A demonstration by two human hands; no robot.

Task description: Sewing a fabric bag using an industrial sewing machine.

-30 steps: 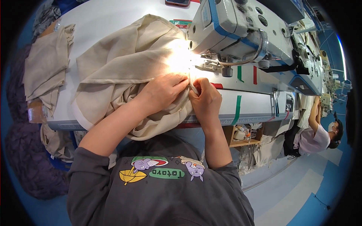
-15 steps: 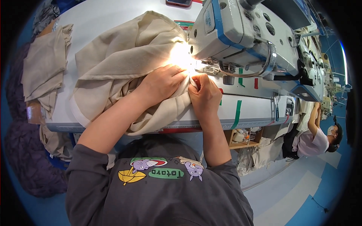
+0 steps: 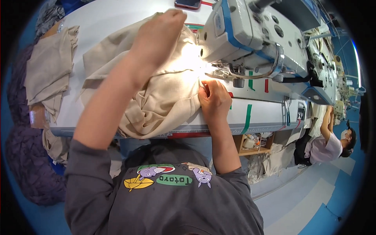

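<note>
A beige fabric piece (image 3: 156,105) lies bunched on the sewing table, its right edge beside the needle area of a white and blue sewing machine (image 3: 235,27). My right hand (image 3: 215,100) is closed on that edge, thumb and fingers pinched together just in front of the presser foot. Over the far part of the cloth, my left hand (image 3: 160,37) is raised and slightly blurred by motion. Its fingers are curled in, and whatever they may hold is hidden. A bright lamp washes out the cloth next to the needle.
Folded beige pieces (image 3: 51,66) are stacked at the table's left end. A phone (image 3: 188,4) lies at the far edge. Green tape (image 3: 247,117) marks the tabletop at right. Below is a wooden compartment box (image 3: 254,143). A co-worker (image 3: 327,145) sits farther right.
My left hand has left the cloth near the needle and moved up and away to the far side. The fabric's left part has drawn inward and bunched. My right hand keeps its place.
</note>
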